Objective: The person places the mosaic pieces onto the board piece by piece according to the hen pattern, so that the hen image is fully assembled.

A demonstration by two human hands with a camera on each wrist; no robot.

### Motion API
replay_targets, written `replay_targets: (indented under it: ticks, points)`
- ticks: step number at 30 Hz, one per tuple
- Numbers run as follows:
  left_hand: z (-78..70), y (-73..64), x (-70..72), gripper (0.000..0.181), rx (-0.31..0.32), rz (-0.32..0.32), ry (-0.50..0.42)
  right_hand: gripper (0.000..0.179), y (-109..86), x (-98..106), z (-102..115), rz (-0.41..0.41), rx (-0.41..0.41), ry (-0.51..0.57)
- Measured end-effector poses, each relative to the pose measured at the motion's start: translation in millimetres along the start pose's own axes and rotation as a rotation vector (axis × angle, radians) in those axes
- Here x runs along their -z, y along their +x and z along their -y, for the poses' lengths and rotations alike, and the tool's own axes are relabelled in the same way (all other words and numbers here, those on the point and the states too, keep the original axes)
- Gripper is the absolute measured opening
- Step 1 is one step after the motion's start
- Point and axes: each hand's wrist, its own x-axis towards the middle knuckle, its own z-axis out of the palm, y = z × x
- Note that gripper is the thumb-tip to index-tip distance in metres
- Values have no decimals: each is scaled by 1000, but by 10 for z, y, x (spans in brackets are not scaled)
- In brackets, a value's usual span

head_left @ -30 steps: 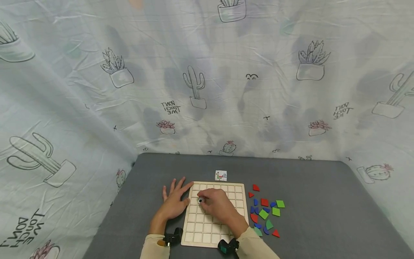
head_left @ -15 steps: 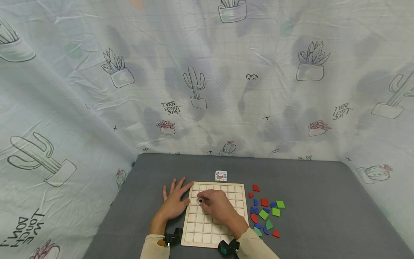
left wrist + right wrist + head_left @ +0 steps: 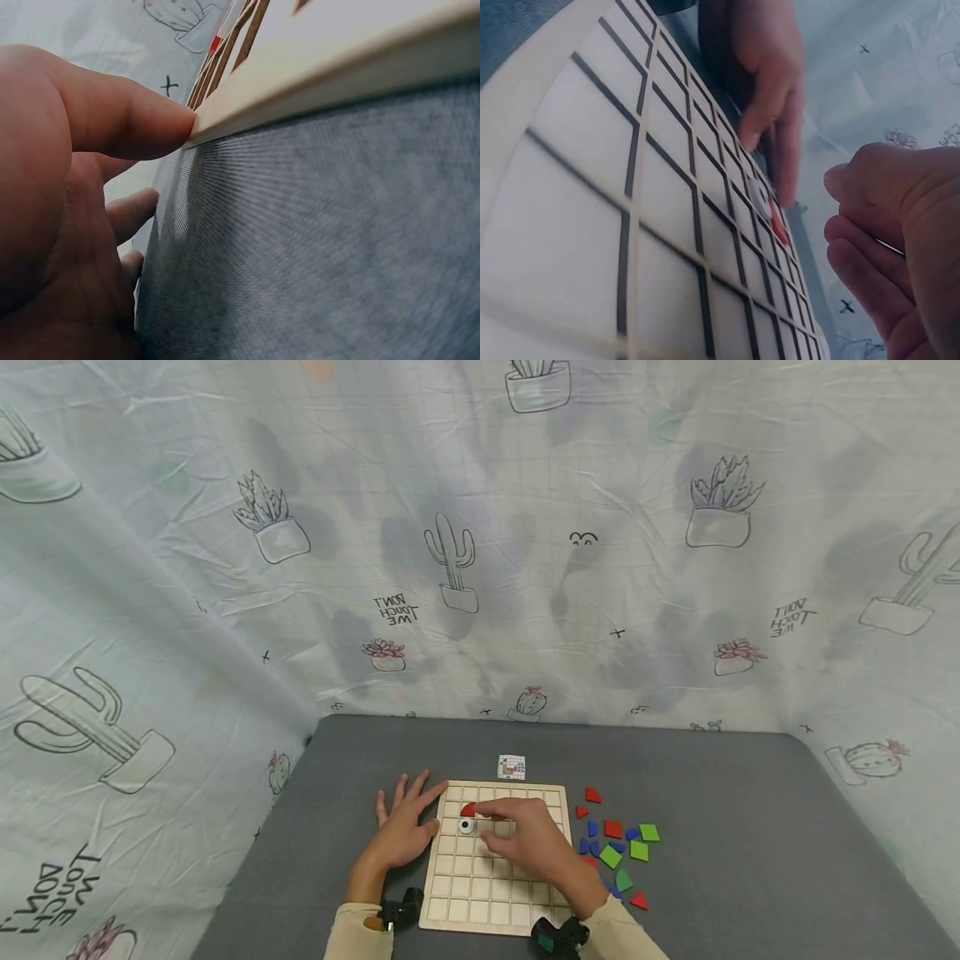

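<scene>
A wooden grid board (image 3: 459, 887) lies on the grey table. In one of its left cells sits a round white piece with a black dot (image 3: 467, 827), like an eye. Just behind it is a red curved-edge piece (image 3: 468, 810). My left hand (image 3: 405, 828) lies spread at the board's left side; in the left wrist view its thumb (image 3: 139, 120) touches the board's edge. Over the middle of the grid, my right hand (image 3: 528, 842) holds nothing, its thumb and forefinger apart, with the forefinger's tip close to the red piece.
Right of the board lie loose flat pieces: red ones like a square (image 3: 612, 829), green ones like a square (image 3: 649, 833), and small blue half-rounds, partly hidden by the right forearm. A small printed card (image 3: 512, 767) lies behind the board. A patterned curtain (image 3: 525, 568) hangs beyond the table.
My right hand has let go of the round eye piece and drawn back to the right, uncovering it and the red piece behind. The left hand stays in place.
</scene>
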Motion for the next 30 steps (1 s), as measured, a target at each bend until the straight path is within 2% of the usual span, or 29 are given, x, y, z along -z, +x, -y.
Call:
replay_targets:
  ticks: [7,15,19,22,26,30]
  points:
    - [-15,-14,4,63,0,6,-24,33,-293,260,-35,-36,-41,2]
    - [4,-3,1,63,3,1,-22,34,-829,603,-87,-156,-50,-25]
    - [1,8,-6,63,5,7,-22,34,-1178,769,-102,-191,-147,-76]
    - [-1,10,-7,63,-6,4,-31,34,-1426,884,-109,-198,-263,-104]
    - [-9,1,-1,63,-6,0,-31,36,-1665,1011,-125,-217,-380,-148]
    - [-18,-12,13,62,6,4,-25,39,-1803,1070,-150,-276,-407,-190]
